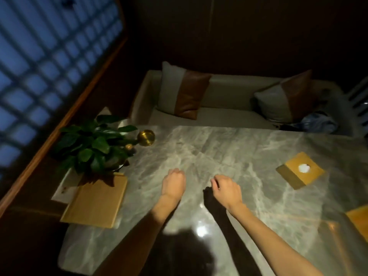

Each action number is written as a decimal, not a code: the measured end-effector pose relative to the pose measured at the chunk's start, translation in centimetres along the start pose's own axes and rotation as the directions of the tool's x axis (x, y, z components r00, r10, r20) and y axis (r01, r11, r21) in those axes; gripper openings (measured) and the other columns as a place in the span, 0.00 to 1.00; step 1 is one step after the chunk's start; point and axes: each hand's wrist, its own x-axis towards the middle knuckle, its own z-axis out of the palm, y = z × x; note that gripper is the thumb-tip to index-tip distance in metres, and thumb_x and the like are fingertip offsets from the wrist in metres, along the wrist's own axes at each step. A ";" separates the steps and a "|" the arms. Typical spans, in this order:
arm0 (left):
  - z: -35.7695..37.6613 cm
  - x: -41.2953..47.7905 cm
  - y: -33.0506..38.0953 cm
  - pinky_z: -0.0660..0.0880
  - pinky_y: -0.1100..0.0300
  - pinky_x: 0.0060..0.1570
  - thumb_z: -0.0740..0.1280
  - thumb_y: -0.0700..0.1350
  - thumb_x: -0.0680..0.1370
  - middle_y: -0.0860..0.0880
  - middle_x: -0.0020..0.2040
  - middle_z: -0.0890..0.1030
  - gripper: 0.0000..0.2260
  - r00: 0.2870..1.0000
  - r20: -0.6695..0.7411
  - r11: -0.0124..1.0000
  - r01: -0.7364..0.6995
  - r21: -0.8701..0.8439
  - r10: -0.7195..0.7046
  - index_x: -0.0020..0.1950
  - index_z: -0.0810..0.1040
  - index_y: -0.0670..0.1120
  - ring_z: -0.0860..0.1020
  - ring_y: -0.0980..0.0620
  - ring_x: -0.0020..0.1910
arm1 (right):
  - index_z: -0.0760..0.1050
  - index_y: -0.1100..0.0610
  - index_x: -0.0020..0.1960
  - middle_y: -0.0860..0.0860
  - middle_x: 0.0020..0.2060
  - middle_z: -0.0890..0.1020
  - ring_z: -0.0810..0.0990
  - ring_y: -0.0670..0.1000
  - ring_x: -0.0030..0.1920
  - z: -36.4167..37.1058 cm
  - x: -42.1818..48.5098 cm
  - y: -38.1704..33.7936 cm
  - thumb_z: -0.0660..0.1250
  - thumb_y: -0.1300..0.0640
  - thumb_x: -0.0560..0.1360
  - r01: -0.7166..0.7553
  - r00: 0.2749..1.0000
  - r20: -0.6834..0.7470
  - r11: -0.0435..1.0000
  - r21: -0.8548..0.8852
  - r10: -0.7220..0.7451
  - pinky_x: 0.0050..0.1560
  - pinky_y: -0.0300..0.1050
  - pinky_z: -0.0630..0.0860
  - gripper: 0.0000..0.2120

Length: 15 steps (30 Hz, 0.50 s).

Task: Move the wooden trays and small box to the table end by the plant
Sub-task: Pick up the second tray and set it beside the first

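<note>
A flat wooden tray (97, 202) lies at the left end of the marble table (219, 148), just in front of the potted plant (93, 144). A small wooden box (299, 170) with white tissue poking from its top stands at the right. The corner of another wooden tray (358, 220) shows at the right edge. My left hand (174, 182) and my right hand (227, 188) hover over the table's middle, fingers loosely curled, holding nothing. Both are well apart from the tray and the box.
A brass round container (146, 137) stands by the plant. A white card (61, 190) lies under the left tray. A cream bench with two cushions (185, 92) runs along the far side. A latticed window (39, 62) is at the left.
</note>
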 end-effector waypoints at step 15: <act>10.3 1.6 53.1 0.37 0.29 0.73 0.57 0.55 0.80 0.42 0.81 0.48 0.26 0.774 0.055 0.732 -0.617 0.289 0.631 0.78 0.60 0.51 0.42 0.34 0.79 | 0.82 0.57 0.53 0.59 0.43 0.83 0.80 0.62 0.44 -17.1 -15.2 51.0 0.59 0.40 0.76 -0.592 0.704 -0.473 0.806 0.021 0.530 0.43 0.52 0.77 0.23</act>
